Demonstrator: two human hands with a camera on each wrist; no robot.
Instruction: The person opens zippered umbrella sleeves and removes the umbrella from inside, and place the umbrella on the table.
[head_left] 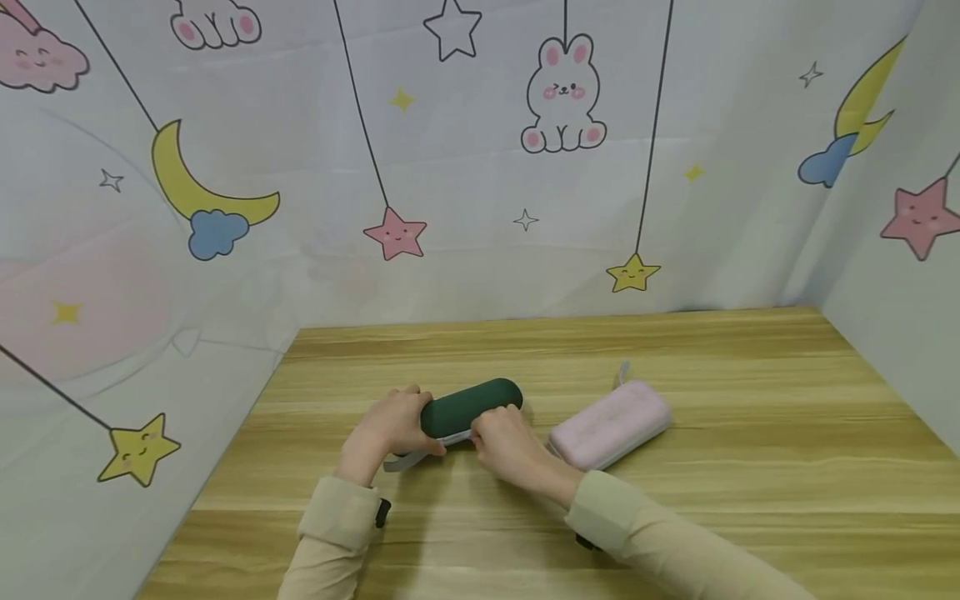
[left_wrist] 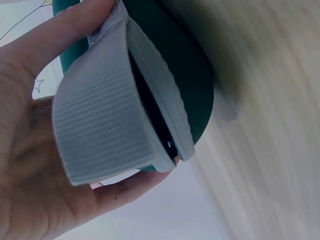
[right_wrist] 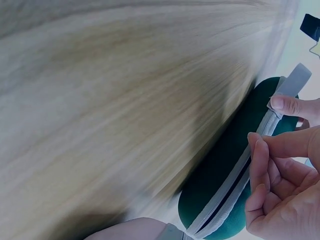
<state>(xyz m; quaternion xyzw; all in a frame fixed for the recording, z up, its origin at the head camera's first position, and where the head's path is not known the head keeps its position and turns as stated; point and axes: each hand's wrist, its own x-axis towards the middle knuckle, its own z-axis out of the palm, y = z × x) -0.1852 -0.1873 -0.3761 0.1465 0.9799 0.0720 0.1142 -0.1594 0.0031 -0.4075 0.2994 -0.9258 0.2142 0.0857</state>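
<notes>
A dark green oblong zip case (head_left: 468, 406) lies slantwise on the wooden table. My left hand (head_left: 392, 423) grips its left end, thumb on the near side by the grey strap loop (left_wrist: 102, 112) and fingers around the far side. On the near side, my right hand (head_left: 512, 447) pinches at the grey zipper (right_wrist: 220, 207) with thumb and forefinger; the pull itself is hidden in the fingertips. A dark gap shows between the zipper tapes right of that hand, and another at the strap end in the left wrist view.
A pale pink zip case (head_left: 611, 423) with a small loop lies right of the green one, close to my right hand. Behind the table (head_left: 735, 500) and along its sides hangs a white curtain (head_left: 480, 167) printed with stars, moons and rabbits.
</notes>
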